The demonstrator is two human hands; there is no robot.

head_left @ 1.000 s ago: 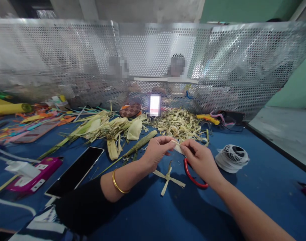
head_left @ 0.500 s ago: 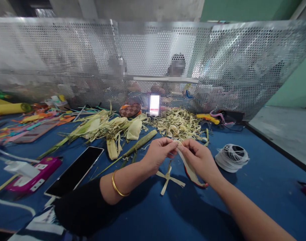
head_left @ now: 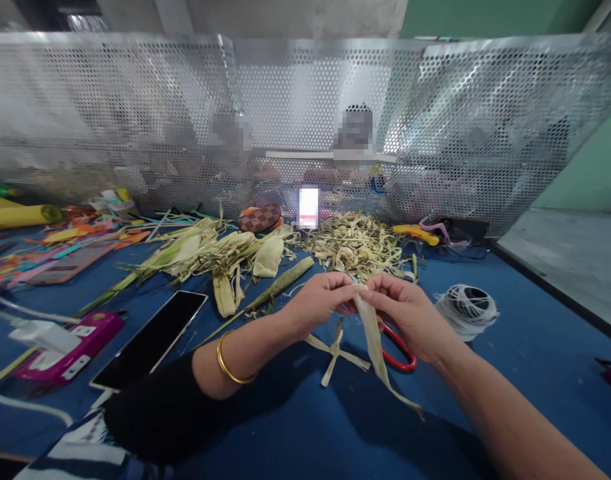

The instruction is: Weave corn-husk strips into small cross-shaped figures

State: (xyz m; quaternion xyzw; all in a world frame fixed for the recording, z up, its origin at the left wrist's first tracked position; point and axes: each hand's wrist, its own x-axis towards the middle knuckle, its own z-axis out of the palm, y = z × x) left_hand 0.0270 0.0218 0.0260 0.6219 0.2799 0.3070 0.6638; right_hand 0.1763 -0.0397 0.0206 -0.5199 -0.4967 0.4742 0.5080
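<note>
Head view: pinching a pale corn-husk strip [head_left: 373, 337] by its upper end with left hand [head_left: 320, 300] and right hand [head_left: 411, 312], dangling it over the tabletop [head_left: 530, 347] between husk cross [head_left: 334, 349] and red loop handle [head_left: 404, 367].

Soft shadows, glaring white rectangle [head_left: 308, 205], background perhaps unfocused

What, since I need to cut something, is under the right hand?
Below the right hand, a red looped handle shows against the blue table. The hand and pale strip cover the rest, so what it belongs to cannot be told.
</note>
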